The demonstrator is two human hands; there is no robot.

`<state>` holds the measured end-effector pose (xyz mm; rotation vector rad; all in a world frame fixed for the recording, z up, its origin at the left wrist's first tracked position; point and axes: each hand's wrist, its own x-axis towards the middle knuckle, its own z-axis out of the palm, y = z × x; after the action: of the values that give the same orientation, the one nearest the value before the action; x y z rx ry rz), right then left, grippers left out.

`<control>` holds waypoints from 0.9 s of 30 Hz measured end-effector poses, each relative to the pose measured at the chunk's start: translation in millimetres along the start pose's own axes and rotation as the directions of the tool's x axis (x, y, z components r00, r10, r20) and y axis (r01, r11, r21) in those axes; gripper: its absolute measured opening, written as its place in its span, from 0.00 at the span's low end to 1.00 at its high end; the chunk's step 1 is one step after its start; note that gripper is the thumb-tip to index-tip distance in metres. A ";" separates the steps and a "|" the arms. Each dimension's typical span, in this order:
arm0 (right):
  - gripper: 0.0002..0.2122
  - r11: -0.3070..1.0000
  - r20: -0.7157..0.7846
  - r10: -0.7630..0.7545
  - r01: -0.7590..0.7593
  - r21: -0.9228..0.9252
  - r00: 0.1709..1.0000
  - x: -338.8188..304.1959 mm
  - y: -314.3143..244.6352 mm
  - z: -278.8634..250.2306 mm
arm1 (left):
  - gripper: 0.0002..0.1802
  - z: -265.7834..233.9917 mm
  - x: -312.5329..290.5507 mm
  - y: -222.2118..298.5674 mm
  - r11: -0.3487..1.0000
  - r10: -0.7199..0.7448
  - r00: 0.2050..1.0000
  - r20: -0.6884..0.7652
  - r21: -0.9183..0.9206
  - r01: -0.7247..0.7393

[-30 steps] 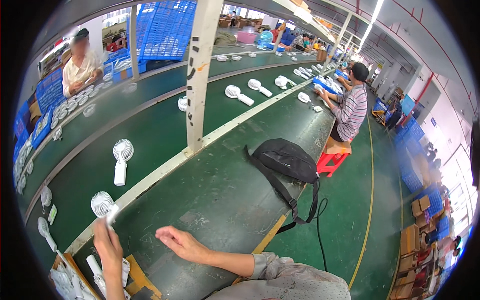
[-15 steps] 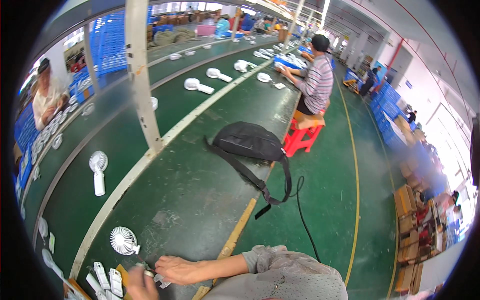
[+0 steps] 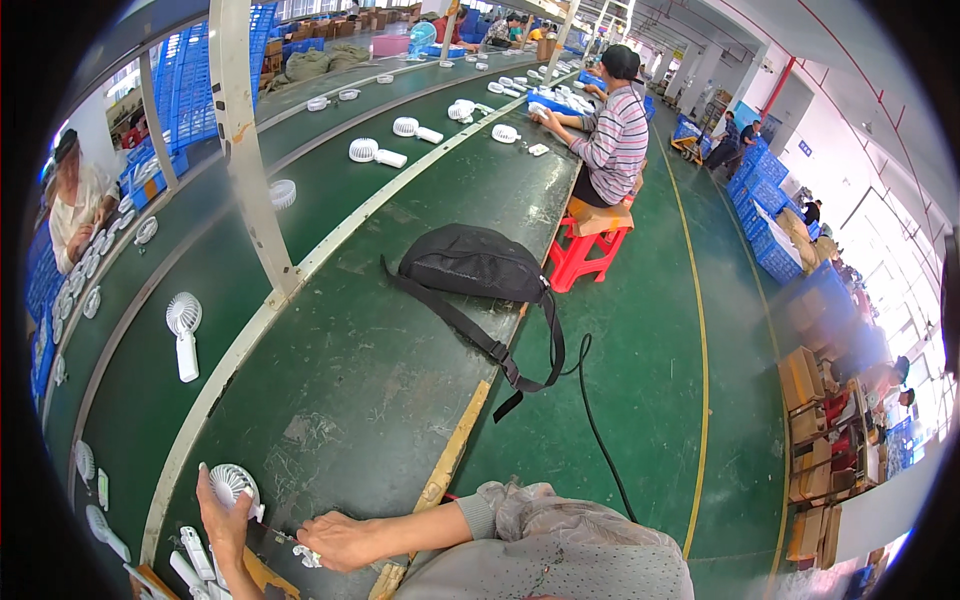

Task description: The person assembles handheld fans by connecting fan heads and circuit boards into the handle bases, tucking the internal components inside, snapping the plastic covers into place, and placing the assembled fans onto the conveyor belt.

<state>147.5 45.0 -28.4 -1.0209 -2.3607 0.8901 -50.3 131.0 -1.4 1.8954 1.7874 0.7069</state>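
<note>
At the lower left of the worktable, my left hand [image 3: 222, 520] grips a round white fan head [image 3: 233, 484] by its rim, thumb on one side and fingers on the other. My right hand [image 3: 342, 541] is closed at the fingertips on a small white plastic part [image 3: 306, 556], a little above the table. A thin reddish wire seems to run between the fan head and that part. Just left of my left wrist lie several white handle casings [image 3: 196, 550], partly cut off by the lower edge.
A black waist bag [image 3: 472, 264] with a loose strap lies on the green table [image 3: 330, 350]. Beyond the pale rail, a conveyor [image 3: 235, 330] carries white hand fans [image 3: 185, 335]. A co-worker [image 3: 615, 130] sits farther along on a red stool [image 3: 590, 250]. A metal post [image 3: 245, 150] rises beside the rail.
My left hand has moved up and taken hold of the fan head, which lay untouched before. My right hand has shifted slightly left with the small white part. The view has tilted a little.
</note>
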 end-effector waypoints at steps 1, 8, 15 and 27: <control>0.15 1.000 0.005 0.012 -0.012 -0.020 1.000 0.6 0.1 -0.9 | 0.44 -5.6 -3.2 0.2 0.998 -0.061 0.998 0.014 -0.005 0.061; 0.17 0.989 -0.034 0.103 -0.106 -0.106 0.994 1.4 -1.5 -28.9 | 0.51 -25.3 -33.4 -23.9 0.987 -0.108 0.980 0.168 -0.103 0.127; 0.18 0.976 -0.225 0.141 -0.174 -0.133 0.964 11.6 13.3 -44.8 | 0.49 -29.7 -59.8 -1.2 0.987 -0.091 0.983 0.161 -0.114 0.110; 0.11 0.972 -0.307 0.231 -0.203 0.120 0.924 3.0 29.6 -69.2 | 0.42 -41.7 -81.9 27.4 0.979 0.021 0.968 0.251 -0.201 0.031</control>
<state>200.8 89.8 0.4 -1.3023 -1.9519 0.8242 -58.4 46.2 42.6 1.7566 1.5023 0.5918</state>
